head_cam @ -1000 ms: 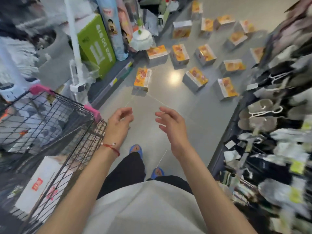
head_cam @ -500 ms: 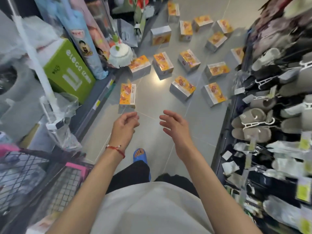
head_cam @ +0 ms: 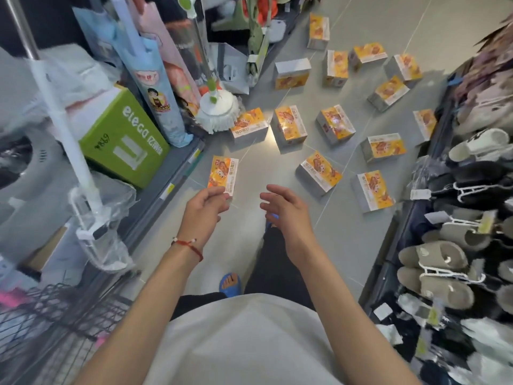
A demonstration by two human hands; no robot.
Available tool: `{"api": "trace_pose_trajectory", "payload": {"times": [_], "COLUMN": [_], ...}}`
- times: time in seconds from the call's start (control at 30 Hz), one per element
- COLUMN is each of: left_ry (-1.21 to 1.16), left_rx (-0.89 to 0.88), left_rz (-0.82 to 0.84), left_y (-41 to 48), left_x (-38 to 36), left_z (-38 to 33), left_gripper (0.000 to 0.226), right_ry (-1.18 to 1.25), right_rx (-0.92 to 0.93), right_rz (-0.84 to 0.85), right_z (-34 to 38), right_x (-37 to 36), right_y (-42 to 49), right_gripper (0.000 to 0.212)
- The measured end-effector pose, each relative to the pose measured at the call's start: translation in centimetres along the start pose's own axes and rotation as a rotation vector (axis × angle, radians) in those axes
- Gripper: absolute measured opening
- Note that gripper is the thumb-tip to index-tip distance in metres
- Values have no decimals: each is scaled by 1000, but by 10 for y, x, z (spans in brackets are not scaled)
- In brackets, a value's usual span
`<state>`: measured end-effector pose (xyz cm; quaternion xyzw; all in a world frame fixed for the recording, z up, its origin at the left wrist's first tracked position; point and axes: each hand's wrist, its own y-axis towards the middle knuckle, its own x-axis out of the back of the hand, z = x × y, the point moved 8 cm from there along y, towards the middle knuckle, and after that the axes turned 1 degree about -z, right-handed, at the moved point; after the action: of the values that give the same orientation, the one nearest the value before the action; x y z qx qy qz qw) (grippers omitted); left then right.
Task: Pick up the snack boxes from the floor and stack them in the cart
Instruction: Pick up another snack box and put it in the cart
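The person has stepped away from the cart (head_cam: 41,315) toward the nearest snack box (head_cam: 223,173), which stands on the floor (head_cam: 255,168). The left hand (head_cam: 206,208) now curls at its near edge, grasp unclear. The right hand (head_cam: 283,209) hangs released, so pickup looks imminent.

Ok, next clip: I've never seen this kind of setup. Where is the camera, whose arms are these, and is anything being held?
There is no machine here. A person wears one wide-angle camera on the head, looking forward and down, so the arms are their own. The left hand and right hand reach out over a grey shop floor. Many orange snack boxes lie scattered on it. The nearest box shows just beyond the left fingers, which overlap its lower edge in the picture. I cannot tell whether they touch it. The right hand is open and empty. The wire cart is at the lower left.
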<state>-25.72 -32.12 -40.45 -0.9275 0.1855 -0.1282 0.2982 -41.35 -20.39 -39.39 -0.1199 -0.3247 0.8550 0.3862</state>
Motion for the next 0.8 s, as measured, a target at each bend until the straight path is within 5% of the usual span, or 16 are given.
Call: {"api": "trace_pose_trajectory", "payload": {"times": [0.43,0.8], "left_ry": [-256,-454], "left_rx": [207,368], "left_rz": [-304,-437], "left_y": [112,171], "left_x": [-37,-12], "left_z": [-51,7], "left_gripper": [16,14], "right_ry": [-374,-638], "right_rx": [-95,-176], "right_rz": [295,395], "right_z": [118,105], "right_x": [-48,-118], "right_y": [184,254], "right_gripper": [24,22]}}
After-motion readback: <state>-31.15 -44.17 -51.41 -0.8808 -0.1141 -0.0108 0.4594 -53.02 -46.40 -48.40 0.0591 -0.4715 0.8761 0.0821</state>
